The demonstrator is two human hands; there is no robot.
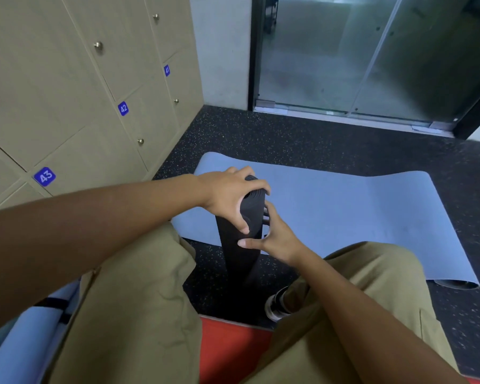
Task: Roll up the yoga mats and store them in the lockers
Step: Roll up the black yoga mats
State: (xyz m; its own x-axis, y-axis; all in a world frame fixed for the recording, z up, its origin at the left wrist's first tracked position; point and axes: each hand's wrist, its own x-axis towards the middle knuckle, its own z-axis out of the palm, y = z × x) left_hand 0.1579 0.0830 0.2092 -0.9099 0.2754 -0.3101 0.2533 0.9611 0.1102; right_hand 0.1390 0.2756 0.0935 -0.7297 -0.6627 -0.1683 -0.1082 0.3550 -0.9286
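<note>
Black rolled mat point(240, 242) upright in both hands' grip, left point(227, 198) atop, right point(275, 239) lower, beside blue mat's point(358, 212) near edge

So the rolled black foam yoga mat point(240, 239) stands upright on the speckled black rubber floor point(302, 139) between the person's knees. Flat light-blue mat point(344, 206) lies right behind it. Beige wooden lockers point(67, 92) on the left, glass sliding door point(358, 56) further back.

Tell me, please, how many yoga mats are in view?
3: a rolled black mat stands upright in both hands, a blue mat lies unrolled on the floor, and a rolled blue mat sits at lower left. Others may be hidden.
</note>
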